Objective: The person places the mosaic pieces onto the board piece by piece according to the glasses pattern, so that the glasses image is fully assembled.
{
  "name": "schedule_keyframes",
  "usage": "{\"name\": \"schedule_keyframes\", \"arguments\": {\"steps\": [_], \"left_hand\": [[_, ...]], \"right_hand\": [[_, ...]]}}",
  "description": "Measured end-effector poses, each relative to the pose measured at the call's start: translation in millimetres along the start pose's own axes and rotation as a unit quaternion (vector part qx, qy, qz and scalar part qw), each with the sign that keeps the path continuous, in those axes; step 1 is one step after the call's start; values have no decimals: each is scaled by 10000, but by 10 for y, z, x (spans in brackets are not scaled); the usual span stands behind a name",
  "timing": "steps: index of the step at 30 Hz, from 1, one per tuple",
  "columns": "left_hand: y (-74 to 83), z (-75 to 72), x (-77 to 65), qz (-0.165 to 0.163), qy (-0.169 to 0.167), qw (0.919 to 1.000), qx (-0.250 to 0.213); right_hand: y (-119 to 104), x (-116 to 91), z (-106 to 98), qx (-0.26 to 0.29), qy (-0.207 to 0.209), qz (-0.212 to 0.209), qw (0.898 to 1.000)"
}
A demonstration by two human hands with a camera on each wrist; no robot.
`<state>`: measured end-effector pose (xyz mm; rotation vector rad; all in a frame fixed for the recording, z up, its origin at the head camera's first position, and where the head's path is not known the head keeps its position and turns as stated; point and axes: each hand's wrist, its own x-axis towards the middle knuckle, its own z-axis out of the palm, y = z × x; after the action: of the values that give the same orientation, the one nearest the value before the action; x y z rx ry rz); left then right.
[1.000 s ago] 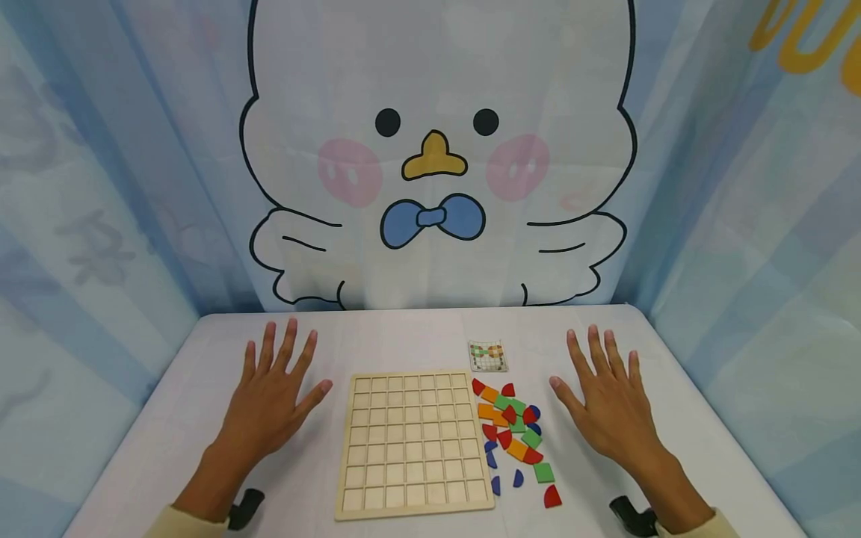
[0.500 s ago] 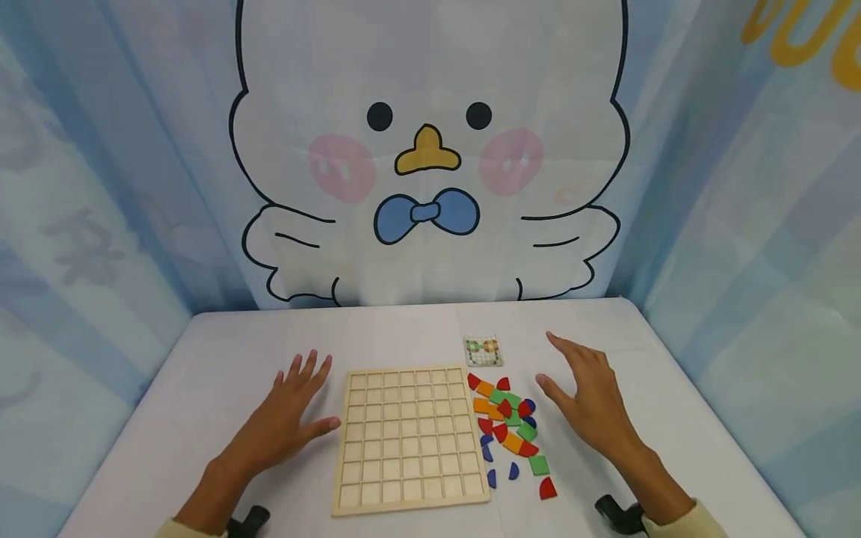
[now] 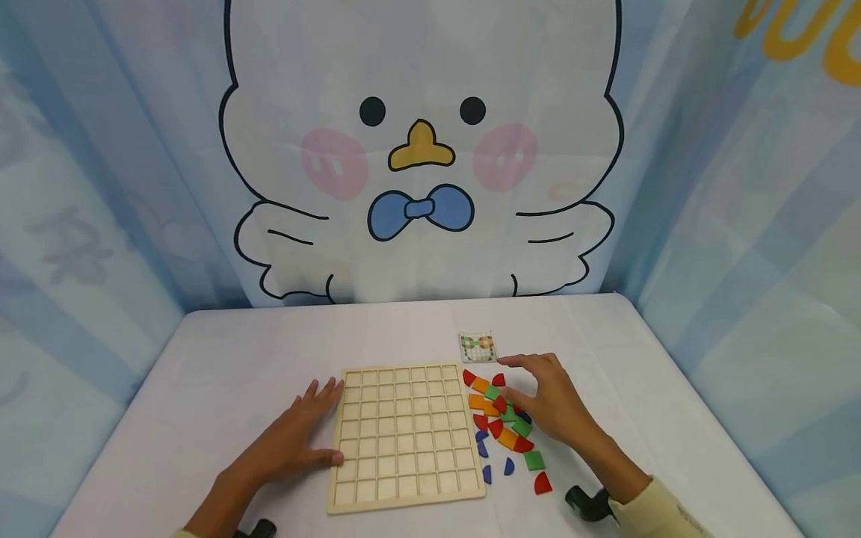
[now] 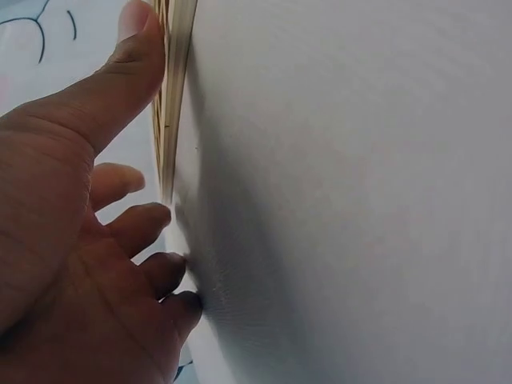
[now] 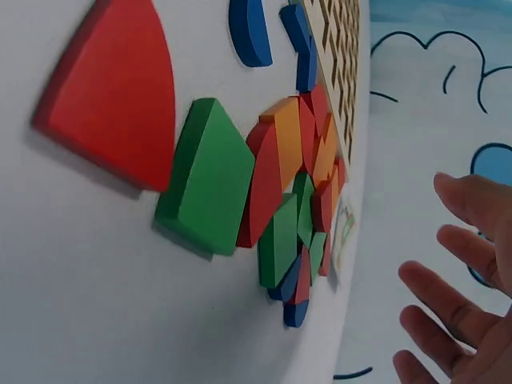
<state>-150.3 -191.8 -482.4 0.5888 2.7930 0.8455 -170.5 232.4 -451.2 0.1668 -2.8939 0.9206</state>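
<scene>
A square wooden grid board (image 3: 403, 505) lies flat on the white table. My left hand (image 3: 296, 432) is at its left edge, fingers extended and thumb touching the rim; the left wrist view shows the thumb (image 4: 132, 68) against the board's side. To the right of the board is a loose cluster of coloured pieces, among them a red quarter circle (image 3: 542, 483), a green square (image 3: 534, 460) and a blue half circle (image 3: 509, 466). Over the cluster's far right part hovers my right hand (image 3: 554, 403), thumb and fingers apart, nothing between them. It hides a few pieces.
A small card (image 3: 477, 347) printed with a coloured grid pattern lies beyond the pieces, close to the right fingertips. Orange pieces (image 3: 508, 438) are mixed in the cluster. A curtain (image 3: 417, 261) with a cartoon figure hangs behind the table.
Both hands have come inward from the sides. The left has reached the board's edge; the right has moved left over the pieces, its fingers bending. The view has shifted slightly.
</scene>
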Motion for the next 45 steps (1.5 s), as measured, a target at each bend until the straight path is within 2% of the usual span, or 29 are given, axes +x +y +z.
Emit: {"name": "schedule_keyframes", "arguments": {"steps": [8,17,27,38,45], "left_hand": [[9,24,8,-339,-286,9990,-45],[31,13,17,-350,-241,9991,69],[41,4,23,-443,-301,9986,-29],[29,16,6,-326,-288,9990,35],[23,11,18,-360,-307,9988,93]], "right_hand": [[-88,195,197,-103,-426,161,9989],[-102,384,345,-388,-471,14,9981],[-158,443,375,-749,-402,-19,9964],[-143,431,350,-478,-392,58,9981],[-188,439,308,-116,-470,325,9983]]}}
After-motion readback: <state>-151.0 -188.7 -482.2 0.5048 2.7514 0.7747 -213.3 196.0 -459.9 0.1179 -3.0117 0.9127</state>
